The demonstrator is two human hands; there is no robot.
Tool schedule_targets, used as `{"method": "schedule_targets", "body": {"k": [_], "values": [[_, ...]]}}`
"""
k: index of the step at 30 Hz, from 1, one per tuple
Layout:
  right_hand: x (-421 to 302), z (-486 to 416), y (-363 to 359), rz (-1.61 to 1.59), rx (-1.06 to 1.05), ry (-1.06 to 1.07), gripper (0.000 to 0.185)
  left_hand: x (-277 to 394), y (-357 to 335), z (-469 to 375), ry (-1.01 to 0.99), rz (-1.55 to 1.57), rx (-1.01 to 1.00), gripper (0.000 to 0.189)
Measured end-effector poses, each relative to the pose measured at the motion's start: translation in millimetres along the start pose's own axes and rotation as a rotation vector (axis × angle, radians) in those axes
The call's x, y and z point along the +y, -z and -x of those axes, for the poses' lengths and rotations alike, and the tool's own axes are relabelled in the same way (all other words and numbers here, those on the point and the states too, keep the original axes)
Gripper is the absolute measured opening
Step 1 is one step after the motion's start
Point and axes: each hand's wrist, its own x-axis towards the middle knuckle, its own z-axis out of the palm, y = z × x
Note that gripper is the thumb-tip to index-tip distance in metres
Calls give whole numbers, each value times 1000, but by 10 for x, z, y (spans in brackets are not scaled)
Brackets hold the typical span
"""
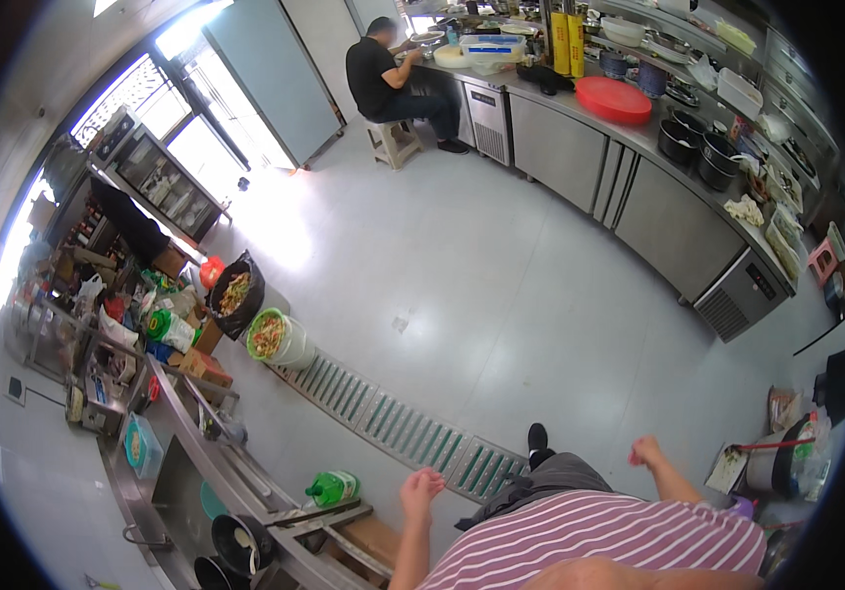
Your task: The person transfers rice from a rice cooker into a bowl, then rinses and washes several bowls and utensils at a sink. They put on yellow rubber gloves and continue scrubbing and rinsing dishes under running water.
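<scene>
My left hand (422,488) hangs over the floor at the lower middle, its fingers curled in and nothing seen in it. Nearest to it is a green plastic bottle (334,487) by the sink frame, apart from the hand. Out on the other side of my body is my right hand (643,450), also curled and seemingly bare, over plain floor. Between the hands, one black shoe (537,438) shows beyond my grey trousers. A metal drain grate (415,428) runs across the floor in front of my left hand.
Two bins of food waste, a black-lined one (234,293) and a white bucket (293,343), stand at the grate's far end. A person (385,77) sits on a stool (391,144) by the steel counter (559,151). A sink (182,479) lies left; a dustpan (726,468), right.
</scene>
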Motion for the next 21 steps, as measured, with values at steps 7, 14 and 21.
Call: {"method": "schedule_targets", "body": {"k": [7,14,21], "values": [[-685,-363,-2,-183,-158,-136,16,144,-1054,-1292,79,-327,-225,32],[-1753,-961,-291,-202,-251,138,23,-298,-778,-1285,345,-895,-310,61],[-3128,-1655,246,-207,-66,192,22,394,-1791,-2904,598,-585,-312,71]]}}
